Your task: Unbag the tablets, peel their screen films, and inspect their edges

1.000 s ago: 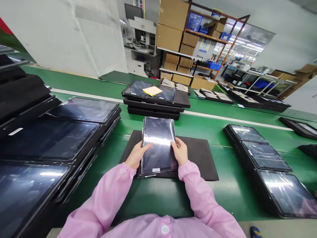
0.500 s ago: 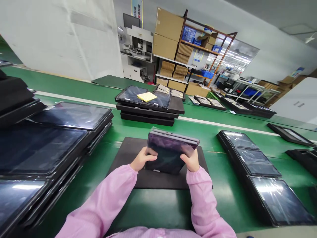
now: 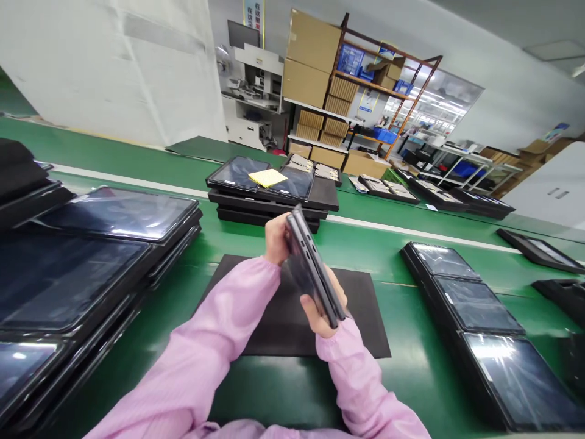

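Two tablets [image 3: 315, 268] are held face to back in the air, turned so that their thin edges with port slots face me. My left hand [image 3: 276, 239] grips their far upper end, its fingers partly hidden behind them. Around the near lower end is my right hand [image 3: 323, 308], thumb on the left side and fingers on the right. Beneath the tablets a black mat [image 3: 365, 317] lies on the green work surface [image 3: 292, 384].
Stacked black trays with large screens [image 3: 77, 274] stand at left. Ahead is another tray stack [image 3: 274, 204] carrying tablets and a yellow note [image 3: 268, 177]. A black tray [image 3: 439, 317] with three screens lies at right. Farther back stands a shelf rack [image 3: 384, 79].
The tablets have turned from screen facing me to edge facing me. My left hand has moved up and away; my right hand has come lower and to the left.
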Motion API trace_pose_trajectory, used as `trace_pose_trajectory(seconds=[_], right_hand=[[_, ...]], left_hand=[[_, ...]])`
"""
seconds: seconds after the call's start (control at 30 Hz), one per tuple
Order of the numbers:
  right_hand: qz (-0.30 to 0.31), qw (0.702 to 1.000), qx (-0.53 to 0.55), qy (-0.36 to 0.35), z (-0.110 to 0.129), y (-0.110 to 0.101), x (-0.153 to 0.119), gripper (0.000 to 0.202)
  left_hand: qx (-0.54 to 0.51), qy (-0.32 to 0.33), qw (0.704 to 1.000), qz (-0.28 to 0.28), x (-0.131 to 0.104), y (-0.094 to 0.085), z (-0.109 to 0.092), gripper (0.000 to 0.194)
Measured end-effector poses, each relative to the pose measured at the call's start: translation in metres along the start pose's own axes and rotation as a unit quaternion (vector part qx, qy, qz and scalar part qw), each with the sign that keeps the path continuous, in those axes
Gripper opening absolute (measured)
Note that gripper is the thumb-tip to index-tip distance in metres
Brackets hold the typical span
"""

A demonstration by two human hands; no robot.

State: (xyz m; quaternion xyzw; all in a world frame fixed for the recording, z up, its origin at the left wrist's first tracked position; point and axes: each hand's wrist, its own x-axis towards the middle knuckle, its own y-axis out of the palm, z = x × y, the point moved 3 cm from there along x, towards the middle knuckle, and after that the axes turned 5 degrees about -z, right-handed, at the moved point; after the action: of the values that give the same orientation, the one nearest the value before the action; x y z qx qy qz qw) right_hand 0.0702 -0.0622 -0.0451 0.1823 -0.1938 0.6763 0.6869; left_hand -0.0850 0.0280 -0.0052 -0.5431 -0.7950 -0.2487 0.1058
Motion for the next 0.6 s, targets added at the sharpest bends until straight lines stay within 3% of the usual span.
trace_pose_trajectory(seconds=[0.13,0.2,0.33,0.53,0.6], right_hand=[[0.031,0.985,-0.068,-0.155,0.016,0.005,0.001,0.072],[0.054,0.979,-0.073,-0.180,0.026,0.002,-0.001,0.078],[0.032,0.989,0.004,-0.144,0.044,-0.008,0.000,0.064],[-0.022,0.998,0.051,-0.032,0.052,-0.013,0.017,0.021],[-0.024,0.998,0.063,-0.020,0.054,-0.014,0.021,0.022]], left_hand=[[0.013,0.012,0.996,0.089,0.021,0.019,0.004,0.082],[0.013,0.005,0.994,0.109,0.020,0.021,0.009,0.082],[0.012,-0.012,0.993,0.119,0.019,0.018,0.024,0.079],[-0.006,-0.062,0.991,0.120,0.022,0.029,0.039,0.080],[-0.016,-0.059,0.989,0.135,0.022,0.033,0.039,0.081]])
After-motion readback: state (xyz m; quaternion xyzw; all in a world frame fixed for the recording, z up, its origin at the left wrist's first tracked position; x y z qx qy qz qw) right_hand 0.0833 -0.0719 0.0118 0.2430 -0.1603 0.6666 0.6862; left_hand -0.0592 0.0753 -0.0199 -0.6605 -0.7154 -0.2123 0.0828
